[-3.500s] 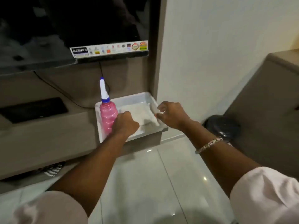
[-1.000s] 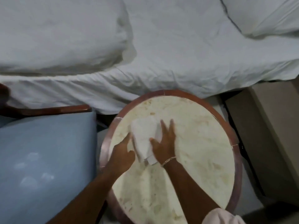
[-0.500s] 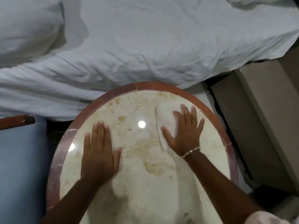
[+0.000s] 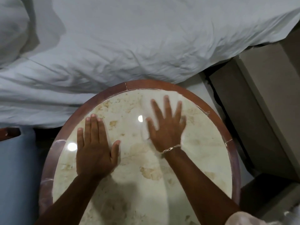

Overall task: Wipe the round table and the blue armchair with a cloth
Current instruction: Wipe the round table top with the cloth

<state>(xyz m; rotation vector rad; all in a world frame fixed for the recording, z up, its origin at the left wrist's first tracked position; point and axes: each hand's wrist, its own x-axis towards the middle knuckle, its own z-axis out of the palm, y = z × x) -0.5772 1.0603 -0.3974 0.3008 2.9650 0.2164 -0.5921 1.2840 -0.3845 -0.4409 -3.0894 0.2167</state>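
Right hand, fingers spread flat, presses the white folded cloth near the far edge of the round marble-topped wooden-rimmed table, gripping nothing, while the left hand lies open and flat by the left edge, probably steadying it.

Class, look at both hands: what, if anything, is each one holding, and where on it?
Neither hand has a closed grip. The right hand presses flat on the white cloth, covering most of it; the left hand lies flat on the round table.
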